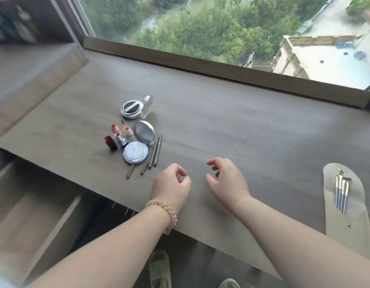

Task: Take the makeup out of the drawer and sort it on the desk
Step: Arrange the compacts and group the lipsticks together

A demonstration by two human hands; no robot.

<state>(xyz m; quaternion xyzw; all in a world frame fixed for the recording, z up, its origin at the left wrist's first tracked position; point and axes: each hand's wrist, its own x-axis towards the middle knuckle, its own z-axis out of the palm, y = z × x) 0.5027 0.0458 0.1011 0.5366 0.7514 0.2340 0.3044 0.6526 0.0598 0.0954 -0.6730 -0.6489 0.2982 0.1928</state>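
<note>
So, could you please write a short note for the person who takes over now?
Left hand and right hand: both loosely curled, holding nothing, above the desk near its front edge.
Desk, left side: upper compact and lower compact, both open, lipsticks and pencils in one loose cluster. Right side: brush pouch with brushes.
Done: these items are out; the drawer stands open, its inside blurred.
Left: probably sort the cluster by kind.
</note>
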